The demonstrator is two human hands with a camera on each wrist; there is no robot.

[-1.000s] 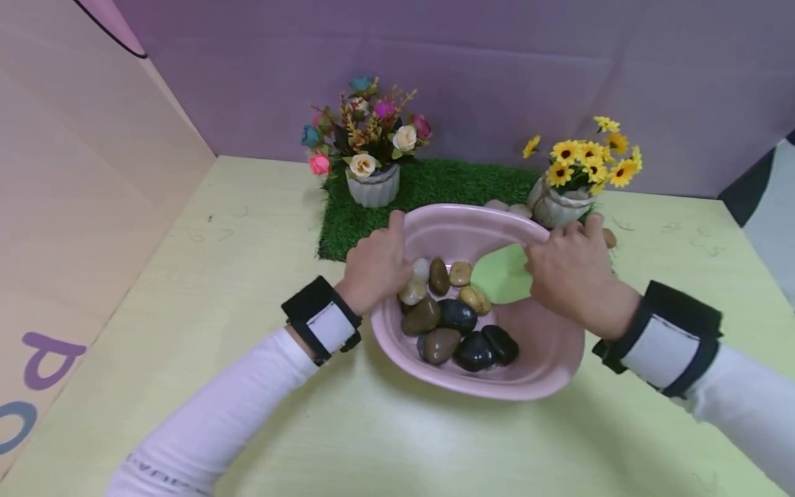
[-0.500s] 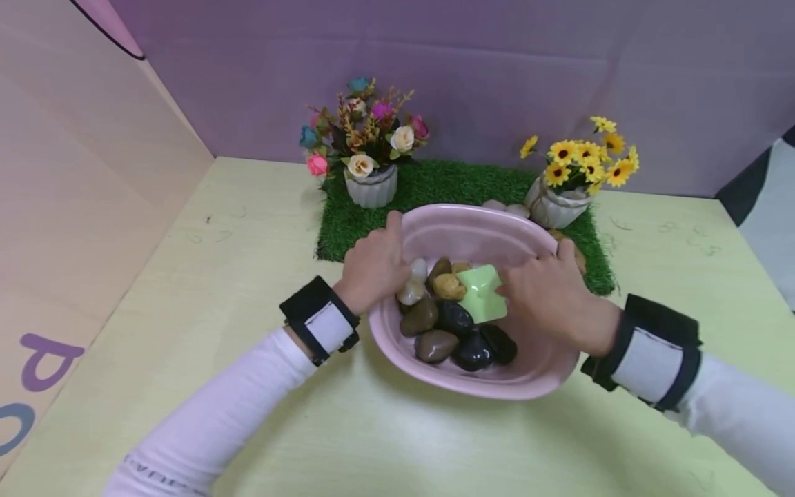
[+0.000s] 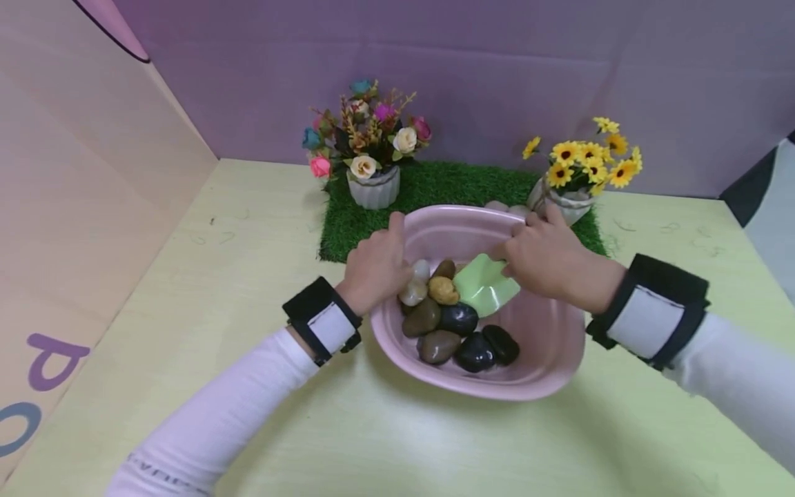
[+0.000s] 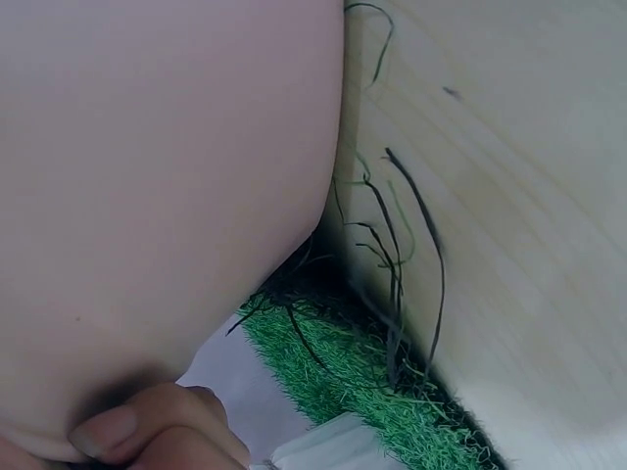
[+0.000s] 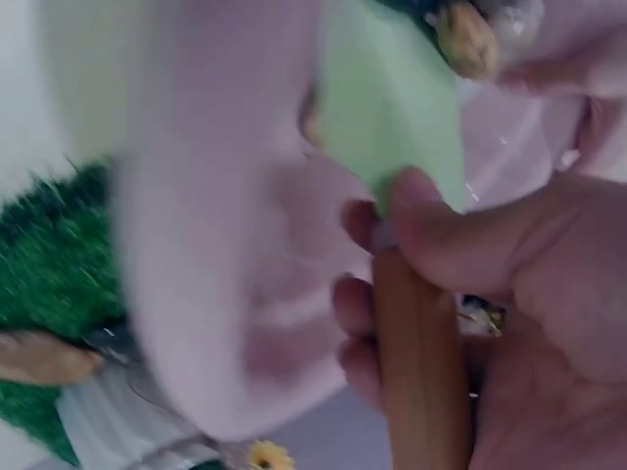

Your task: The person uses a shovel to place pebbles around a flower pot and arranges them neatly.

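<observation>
Left hand [image 3: 377, 268] grips an oval, pink plastic basin [image 3: 484, 388] at its left rim, likely for steadiness; right hand [image 3: 549, 261] clasps a wooden-handled, pale-green scoop [image 3: 486, 285] beside glossy rounded stones [image 3: 458, 317]

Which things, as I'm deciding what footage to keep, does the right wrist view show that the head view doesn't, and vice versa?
Only the right wrist view: the brown handle of the green scoop, held in the right grip.
Only the head view: the multicoloured flowers, white sleeves and purple letter.
Both: the scoop's green blade, the right grip, the pink basin, some stones, grass mat and yellow flowers.
</observation>
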